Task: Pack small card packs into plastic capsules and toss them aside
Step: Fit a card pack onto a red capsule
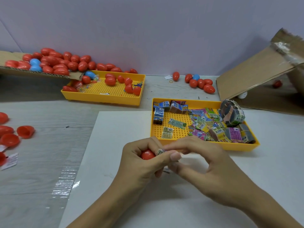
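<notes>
Two hands busy: left hand (pixel 139 162) gripping red capsule half (pixel 147 154), right hand (pixel 194 159) fingers pinching card pack (pixel 160 151) at its mouth. Could easily jam or pop out if pushed in crooked.

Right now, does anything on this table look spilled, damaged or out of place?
Yes. Red plastic egg capsules spill off a sagging cardboard flap into the far yellow plastic tray. The brown cardboard box at right has a torn, tape-covered flap.
</notes>
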The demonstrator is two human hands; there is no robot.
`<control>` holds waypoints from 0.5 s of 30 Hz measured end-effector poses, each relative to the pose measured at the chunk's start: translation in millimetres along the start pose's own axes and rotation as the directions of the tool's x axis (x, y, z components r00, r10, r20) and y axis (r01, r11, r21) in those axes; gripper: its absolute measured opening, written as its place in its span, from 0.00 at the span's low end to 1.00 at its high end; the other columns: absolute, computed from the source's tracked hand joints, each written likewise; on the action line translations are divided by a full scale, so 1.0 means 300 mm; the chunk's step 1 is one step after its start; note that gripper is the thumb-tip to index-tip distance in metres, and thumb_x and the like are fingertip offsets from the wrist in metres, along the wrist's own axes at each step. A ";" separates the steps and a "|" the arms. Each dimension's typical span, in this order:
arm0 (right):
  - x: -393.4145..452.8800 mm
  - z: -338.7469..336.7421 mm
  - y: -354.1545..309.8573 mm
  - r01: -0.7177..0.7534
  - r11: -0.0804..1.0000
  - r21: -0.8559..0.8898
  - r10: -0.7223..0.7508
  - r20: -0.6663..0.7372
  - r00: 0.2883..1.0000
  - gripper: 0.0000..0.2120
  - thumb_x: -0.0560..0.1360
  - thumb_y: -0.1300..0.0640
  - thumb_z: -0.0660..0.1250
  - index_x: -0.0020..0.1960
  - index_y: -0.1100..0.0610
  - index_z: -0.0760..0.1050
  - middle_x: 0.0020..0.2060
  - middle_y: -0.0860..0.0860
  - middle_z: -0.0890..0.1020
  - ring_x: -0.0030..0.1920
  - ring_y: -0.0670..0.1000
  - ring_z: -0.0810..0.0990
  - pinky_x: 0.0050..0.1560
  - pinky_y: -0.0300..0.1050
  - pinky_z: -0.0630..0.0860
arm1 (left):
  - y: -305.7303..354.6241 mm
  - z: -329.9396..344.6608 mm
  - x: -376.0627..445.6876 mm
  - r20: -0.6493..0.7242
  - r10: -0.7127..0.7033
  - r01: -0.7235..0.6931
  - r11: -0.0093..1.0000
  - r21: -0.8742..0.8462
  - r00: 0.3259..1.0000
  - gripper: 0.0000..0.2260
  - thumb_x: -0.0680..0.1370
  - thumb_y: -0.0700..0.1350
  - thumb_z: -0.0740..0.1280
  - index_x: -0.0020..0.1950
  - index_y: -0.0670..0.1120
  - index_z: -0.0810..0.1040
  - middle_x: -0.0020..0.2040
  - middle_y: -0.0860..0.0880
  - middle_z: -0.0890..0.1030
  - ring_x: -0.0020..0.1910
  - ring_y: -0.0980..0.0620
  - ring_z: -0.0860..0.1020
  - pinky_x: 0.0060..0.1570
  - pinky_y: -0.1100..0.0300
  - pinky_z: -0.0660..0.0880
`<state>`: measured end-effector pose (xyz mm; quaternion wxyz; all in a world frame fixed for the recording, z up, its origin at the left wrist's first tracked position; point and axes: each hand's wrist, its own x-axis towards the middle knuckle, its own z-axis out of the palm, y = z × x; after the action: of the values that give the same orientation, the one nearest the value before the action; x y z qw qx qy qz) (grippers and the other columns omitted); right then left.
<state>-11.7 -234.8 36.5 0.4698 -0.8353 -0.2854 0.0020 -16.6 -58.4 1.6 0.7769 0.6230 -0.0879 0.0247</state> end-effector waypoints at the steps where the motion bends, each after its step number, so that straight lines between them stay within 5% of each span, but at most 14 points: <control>1: 0.002 0.001 0.000 -0.005 1.000 0.008 0.006 -0.034 0.999 0.07 0.74 0.53 0.72 0.52 0.49 0.83 0.46 0.41 0.84 0.52 0.48 0.81 0.51 0.46 0.77 | 0.001 0.000 0.000 0.002 -0.010 0.010 1.000 -0.012 1.000 0.16 0.62 0.51 0.82 0.27 0.47 0.77 0.30 0.47 0.75 0.24 0.52 0.72 0.25 0.64 0.69; 5: 0.010 -0.029 0.007 -0.067 0.983 0.169 0.076 -0.045 0.996 0.05 0.71 0.53 0.76 0.42 0.52 0.83 0.41 0.50 0.84 0.46 0.54 0.83 0.48 0.52 0.79 | 0.003 0.000 0.003 -0.011 -0.063 0.062 0.995 -0.075 0.998 0.19 0.60 0.57 0.83 0.27 0.48 0.77 0.30 0.48 0.75 0.24 0.52 0.71 0.24 0.64 0.69; 10: 0.020 -0.067 -0.001 -0.185 0.872 0.454 0.214 -0.013 0.977 0.07 0.64 0.51 0.77 0.37 0.52 0.82 0.40 0.55 0.84 0.40 0.50 0.82 0.37 0.39 0.78 | 0.017 0.002 0.013 -0.057 -0.150 0.136 0.969 -0.204 0.987 0.23 0.56 0.61 0.83 0.26 0.48 0.74 0.30 0.51 0.75 0.22 0.53 0.69 0.24 0.66 0.66; 15: 0.017 -0.063 0.012 -0.269 0.948 0.169 0.284 -0.067 0.957 0.06 0.68 0.55 0.78 0.43 0.49 0.82 0.41 0.47 0.84 0.38 0.45 0.84 0.39 0.40 0.80 | 0.037 -0.001 0.019 -0.095 -0.260 0.229 0.940 -0.254 0.961 0.20 0.68 0.60 0.74 0.27 0.48 0.74 0.25 0.48 0.72 0.21 0.53 0.66 0.23 0.65 0.62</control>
<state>-0.6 -248.5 45.7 0.5420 -0.8264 -0.1430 0.0528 -12.6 -56.0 13.2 0.8476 0.5276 0.0376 -0.0433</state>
